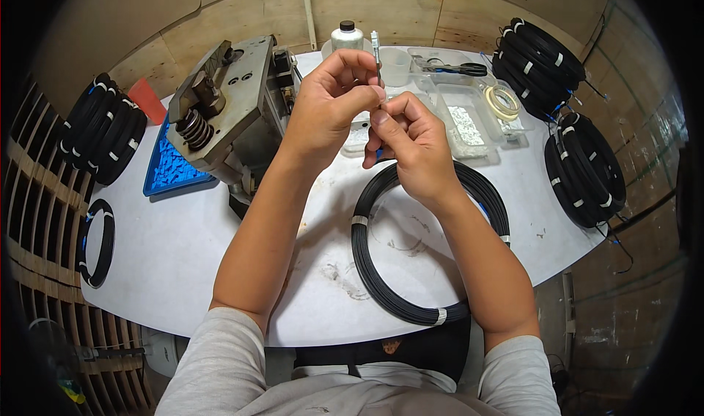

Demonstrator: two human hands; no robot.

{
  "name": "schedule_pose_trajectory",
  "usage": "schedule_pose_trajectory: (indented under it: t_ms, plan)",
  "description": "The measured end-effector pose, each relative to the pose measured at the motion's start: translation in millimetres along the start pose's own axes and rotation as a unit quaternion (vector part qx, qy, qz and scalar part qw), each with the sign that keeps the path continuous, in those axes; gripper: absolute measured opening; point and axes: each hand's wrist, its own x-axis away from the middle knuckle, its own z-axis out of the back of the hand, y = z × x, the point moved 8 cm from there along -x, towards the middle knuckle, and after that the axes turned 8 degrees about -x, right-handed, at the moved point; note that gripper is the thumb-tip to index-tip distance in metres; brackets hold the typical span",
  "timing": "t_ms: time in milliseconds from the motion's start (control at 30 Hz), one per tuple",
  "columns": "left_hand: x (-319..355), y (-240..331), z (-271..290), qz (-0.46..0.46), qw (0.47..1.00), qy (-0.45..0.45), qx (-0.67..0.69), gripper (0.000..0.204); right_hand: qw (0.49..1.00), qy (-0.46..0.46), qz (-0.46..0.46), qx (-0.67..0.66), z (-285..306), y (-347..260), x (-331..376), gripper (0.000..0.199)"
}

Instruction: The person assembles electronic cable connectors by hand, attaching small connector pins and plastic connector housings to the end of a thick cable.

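Observation:
Both my hands are raised over the far middle of the table around the end of a thin black cable (378, 70). A small whitish connector (375, 41) points upward at its tip. My left hand (334, 104) pinches the cable just below the connector. Close beneath it, my right hand (418, 148) has thumb and forefinger closed on the same cable, whose lower part the fingers hide. Under my right forearm lies a coil of black cable (372, 266), bound with pale bands.
A metal press (238, 86) stands left of my hands, beside a blue tray (180, 187) of small blue pieces. Clear plastic boxes (469, 152), a tape roll (501, 102), scissors (469, 69) and a bottle (347, 36) sit behind. Cable coils (539, 64) are stacked right, more coils (103, 134) left.

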Motion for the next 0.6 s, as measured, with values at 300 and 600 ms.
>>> schedule_pose_trajectory:
  t_ms: [300, 600]
  plan:
    - [0.9, -0.3, 0.3, 0.022, 0.999, 0.003, 0.033, 0.017, 1.000, -0.014, 0.011, 0.019, -3.6, 0.7, 1.7, 0.013]
    - [-0.1, -4.0, -3.4, 0.037, 0.996, -0.020, 0.082, 0.008, 1.000, -0.017, 0.002, 0.019, -5.2, 4.9, 2.2, 0.015]
